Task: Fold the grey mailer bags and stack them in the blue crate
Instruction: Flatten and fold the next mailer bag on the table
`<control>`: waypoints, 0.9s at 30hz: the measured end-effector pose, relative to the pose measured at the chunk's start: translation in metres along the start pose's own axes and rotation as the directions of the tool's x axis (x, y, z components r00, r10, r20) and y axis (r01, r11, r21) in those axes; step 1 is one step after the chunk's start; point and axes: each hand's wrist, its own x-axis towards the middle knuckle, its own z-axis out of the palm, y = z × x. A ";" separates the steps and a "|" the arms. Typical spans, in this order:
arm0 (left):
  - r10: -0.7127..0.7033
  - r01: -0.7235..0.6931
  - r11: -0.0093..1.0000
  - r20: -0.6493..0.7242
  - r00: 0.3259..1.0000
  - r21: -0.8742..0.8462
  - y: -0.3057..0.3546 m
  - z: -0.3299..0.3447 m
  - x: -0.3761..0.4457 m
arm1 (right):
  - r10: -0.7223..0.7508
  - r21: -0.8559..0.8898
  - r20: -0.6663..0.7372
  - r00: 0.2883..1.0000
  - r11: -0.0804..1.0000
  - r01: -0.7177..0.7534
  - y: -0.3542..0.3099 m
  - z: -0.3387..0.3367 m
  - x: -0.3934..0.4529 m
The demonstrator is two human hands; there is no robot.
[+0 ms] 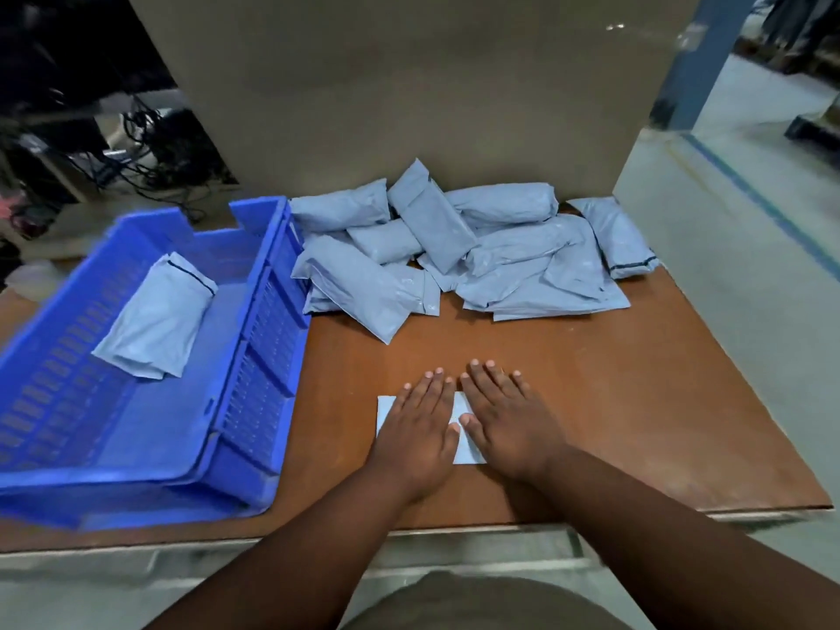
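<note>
A: What is lying under the hands?

B: A small pale grey-blue plastic mailer bag (464, 441), folded flat into a neat rectangle, is lying on the brown wooden bench (636, 402) near its front edge. The left hand (416, 429) and the right hand (504, 418) are both pressing down on it with fingers straight and spread flat, thumbs almost meeting over the middle.

A: How much of it is showing?

B: Only a corner at the left, a strip between the hands and the lower edge; the palms are covering the rest, so its full outline is hard to make out.

A: And the others, how many?

B: One folded grey mailer bag with a dark seal line (157, 316) is lying alone inside the blue slotted plastic crate (254, 320), which is sitting on the left side of the bench. A heap of crumpled grey plastic mailer bags (454, 252) is sitting at the back of the bench, just beside the crate, against a tall brown cardboard panel (409, 84). I am counting roughly nine or ten there, but they are overlapping, so an exact number cannot be told.

A: Anything cut off?

B: The crate's left end is running out of view.
</note>
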 end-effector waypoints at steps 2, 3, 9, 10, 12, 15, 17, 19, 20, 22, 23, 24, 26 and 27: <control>-0.029 0.029 0.999 -0.014 1.000 0.024 -0.006 -0.006 -0.015 | 0.007 -0.031 0.038 0.999 1.000 -0.006 0.000 -0.005 -0.001; -0.038 0.039 0.999 -0.030 0.999 0.033 -0.009 -0.007 -0.027 | 0.011 -0.032 0.039 0.999 0.999 -0.010 -0.002 -0.008 -0.002; -0.078 0.082 0.996 -0.106 0.991 0.029 -0.039 0.008 -0.074 | -0.167 -0.056 -0.133 0.977 0.985 0.161 -0.061 -0.008 -0.021; -0.075 0.078 0.997 -0.086 0.993 0.023 -0.042 0.008 -0.074 | -0.167 -0.039 -0.111 0.980 0.986 0.163 -0.071 -0.003 -0.020; -0.038 0.040 0.999 -0.044 0.998 0.035 -0.043 0.009 -0.071 | -0.137 -0.033 -0.061 0.989 0.990 0.136 -0.082 0.011 -0.017; -0.043 0.044 0.997 -0.016 0.999 0.068 -0.039 0.011 -0.069 | -0.126 -0.074 -0.028 0.992 0.990 0.124 -0.081 0.024 -0.016; -0.055 0.056 0.996 -0.014 0.998 0.074 -0.040 0.014 -0.070 | -0.129 -0.081 -0.016 0.992 0.989 0.127 -0.081 0.024 -0.015; -0.036 0.037 0.997 -0.012 0.999 0.071 -0.043 0.014 -0.070 | -0.135 -0.078 -0.011 0.991 0.988 0.134 -0.082 0.024 -0.013; -0.026 0.027 0.997 -0.015 1.000 0.071 -0.044 0.014 -0.070 | -0.140 -0.076 -0.008 0.990 0.987 0.139 -0.082 0.024 -0.012; -0.017 0.018 0.998 -0.017 1.000 0.067 -0.045 0.015 -0.069 | -0.146 -0.070 0.003 0.989 0.987 0.146 -0.080 0.024 -0.012; -0.017 0.018 0.998 -0.016 1.000 0.062 -0.045 0.016 -0.068 | -0.149 -0.065 0.011 0.989 0.987 0.150 -0.079 0.024 -0.012; -0.020 0.021 0.998 -0.008 1.000 0.059 -0.045 0.016 -0.068 | -0.152 -0.060 0.020 0.988 0.986 0.153 -0.079 0.023 -0.012; -0.034 0.033 0.998 0.015 0.999 0.051 -0.044 0.014 -0.068 | -0.156 -0.045 0.040 0.987 0.986 0.158 -0.078 0.022 -0.011; -0.044 0.042 0.998 0.033 0.999 0.042 -0.044 0.011 -0.068 | -0.156 -0.034 0.052 0.986 0.987 0.158 -0.077 0.021 -0.011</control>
